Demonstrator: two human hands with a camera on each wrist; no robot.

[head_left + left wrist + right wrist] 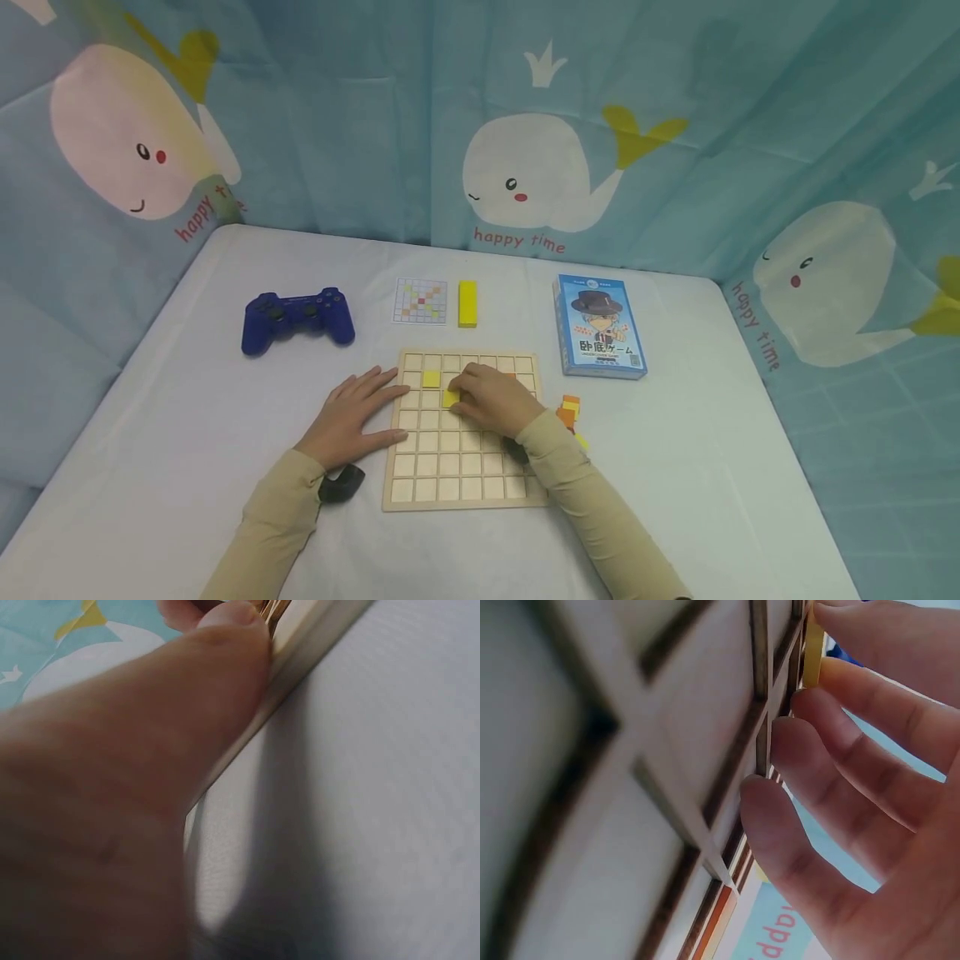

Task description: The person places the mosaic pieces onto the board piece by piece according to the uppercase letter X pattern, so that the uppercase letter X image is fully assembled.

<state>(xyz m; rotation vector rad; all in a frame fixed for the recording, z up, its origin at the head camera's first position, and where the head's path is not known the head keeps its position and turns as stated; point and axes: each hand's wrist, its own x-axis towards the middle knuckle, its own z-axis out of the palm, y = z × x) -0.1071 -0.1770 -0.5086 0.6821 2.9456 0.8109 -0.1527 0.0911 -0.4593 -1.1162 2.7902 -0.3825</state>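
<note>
A wooden grid board (426,467) lies on the table in the head view. My right hand (495,400) is over its upper middle and pinches a yellow square tile (450,398) between thumb and forefinger. In the right wrist view this tile (813,656) stands edge-on close to the grid, the other fingertips near the board. Another yellow tile (431,379) sits in a cell up and to the left. Behind my right hand, an orange tile (511,376) partly shows. My left hand (351,421) rests with spread fingers at the board's left edge.
Behind the board are a printed grid card (420,302) and a yellow block (467,304). A blue game controller (298,321) lies at the left, a blue game box (602,327) at the right. Loose orange and yellow tiles (569,408) lie beside the board's right edge.
</note>
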